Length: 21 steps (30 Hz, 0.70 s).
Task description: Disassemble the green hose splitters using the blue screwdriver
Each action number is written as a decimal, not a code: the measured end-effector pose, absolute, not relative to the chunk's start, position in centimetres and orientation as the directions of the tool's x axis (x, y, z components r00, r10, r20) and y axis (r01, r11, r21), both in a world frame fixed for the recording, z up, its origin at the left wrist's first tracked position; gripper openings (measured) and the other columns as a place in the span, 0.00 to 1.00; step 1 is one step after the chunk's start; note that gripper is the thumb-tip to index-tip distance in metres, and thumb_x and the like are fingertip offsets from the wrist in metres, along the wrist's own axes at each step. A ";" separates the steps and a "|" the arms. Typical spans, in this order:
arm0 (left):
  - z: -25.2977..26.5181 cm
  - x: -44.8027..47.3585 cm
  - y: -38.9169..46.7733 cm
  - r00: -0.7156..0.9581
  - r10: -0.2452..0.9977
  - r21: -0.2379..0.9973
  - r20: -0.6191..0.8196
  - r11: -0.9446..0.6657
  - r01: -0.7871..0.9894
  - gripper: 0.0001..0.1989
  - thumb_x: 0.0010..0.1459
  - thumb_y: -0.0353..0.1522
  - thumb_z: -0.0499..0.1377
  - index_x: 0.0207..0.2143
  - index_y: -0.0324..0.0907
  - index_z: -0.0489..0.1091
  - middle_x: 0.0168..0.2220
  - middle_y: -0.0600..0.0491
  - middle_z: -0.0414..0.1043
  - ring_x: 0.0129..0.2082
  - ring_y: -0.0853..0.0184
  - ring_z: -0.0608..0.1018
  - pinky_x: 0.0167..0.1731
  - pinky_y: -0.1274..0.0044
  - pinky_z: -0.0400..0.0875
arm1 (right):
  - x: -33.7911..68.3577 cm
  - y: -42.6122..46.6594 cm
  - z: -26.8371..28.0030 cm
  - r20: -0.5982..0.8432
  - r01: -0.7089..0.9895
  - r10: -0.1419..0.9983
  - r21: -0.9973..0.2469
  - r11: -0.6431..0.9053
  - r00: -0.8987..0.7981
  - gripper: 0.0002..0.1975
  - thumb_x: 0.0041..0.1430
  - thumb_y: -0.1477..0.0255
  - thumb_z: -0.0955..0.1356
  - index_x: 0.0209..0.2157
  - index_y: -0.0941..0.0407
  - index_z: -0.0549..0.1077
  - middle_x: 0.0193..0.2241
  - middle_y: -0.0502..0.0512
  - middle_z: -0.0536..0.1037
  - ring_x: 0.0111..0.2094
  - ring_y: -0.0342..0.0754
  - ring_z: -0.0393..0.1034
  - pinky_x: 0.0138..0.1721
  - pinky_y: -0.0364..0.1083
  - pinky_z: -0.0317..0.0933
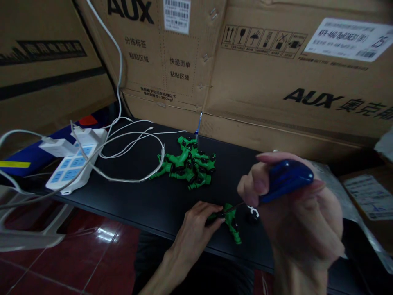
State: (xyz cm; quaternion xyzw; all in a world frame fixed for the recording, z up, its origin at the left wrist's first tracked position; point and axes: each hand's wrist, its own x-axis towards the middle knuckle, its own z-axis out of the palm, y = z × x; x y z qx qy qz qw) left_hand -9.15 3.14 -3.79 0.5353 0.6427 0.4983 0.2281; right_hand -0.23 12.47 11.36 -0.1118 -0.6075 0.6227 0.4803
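Observation:
My right hand (307,213) is wrapped round the blue handle of a screwdriver (290,178). Its thin shaft slants down to the left and meets a green Y-shaped hose connector (230,219) with black parts. Pinching that connector's left arm against the black table is my left hand (196,225); its fingers hide part of the piece. Whether the screwdriver's tip sits in a screw is too small to tell. Beyond my left hand lies a pile of similar green connectors (187,162). A small black round object with white lettering (253,214) lies right of the held connector.
Large cardboard boxes (260,82) stand along the table's back. On the left, a white power strip (76,162) carries plugged-in adapters, and white cables (138,180) loop towards the pile. A thin blue-ended tool (198,127) leans behind the pile. Clear plastic wrapping (334,184) lies at the right.

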 end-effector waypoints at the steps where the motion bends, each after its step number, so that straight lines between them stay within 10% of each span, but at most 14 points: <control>1: -3.8 -9.1 3.1 -0.324 0.915 0.886 0.239 -0.069 0.459 0.13 0.58 0.25 0.70 0.46 0.42 0.78 0.44 0.53 0.83 0.45 0.62 0.83 0.49 0.70 0.79 | -0.4 12.5 11.3 0.458 -0.481 0.741 -0.852 0.207 -0.491 0.18 0.65 0.56 0.70 0.47 0.54 0.79 0.25 0.51 0.72 0.22 0.45 0.65 0.20 0.45 0.59; 9: -3.4 -9.2 3.1 -0.320 0.920 0.879 0.226 -0.052 0.473 0.14 0.57 0.25 0.70 0.45 0.43 0.79 0.44 0.53 0.83 0.45 0.62 0.83 0.49 0.71 0.79 | -0.4 12.2 11.0 0.517 -0.506 0.698 -0.825 0.252 -0.495 0.08 0.64 0.61 0.73 0.42 0.48 0.76 0.29 0.49 0.74 0.24 0.45 0.67 0.23 0.45 0.62; 16: -3.7 -9.1 3.2 -0.330 0.908 0.866 0.258 -0.066 0.495 0.13 0.57 0.24 0.70 0.45 0.42 0.78 0.43 0.53 0.83 0.44 0.62 0.83 0.47 0.71 0.79 | 0.0 12.5 11.0 0.474 -0.491 0.696 -0.848 0.197 -0.539 0.20 0.63 0.52 0.70 0.47 0.51 0.79 0.26 0.49 0.71 0.23 0.45 0.63 0.22 0.45 0.58; 21: -3.3 -9.2 3.3 -0.315 0.920 0.860 0.235 -0.046 0.508 0.14 0.57 0.23 0.70 0.45 0.43 0.78 0.44 0.53 0.83 0.45 0.62 0.83 0.48 0.69 0.79 | -0.5 12.5 10.8 0.557 -0.579 0.708 -0.775 0.255 -0.434 0.10 0.63 0.66 0.74 0.44 0.46 0.72 0.25 0.44 0.71 0.22 0.43 0.62 0.21 0.42 0.58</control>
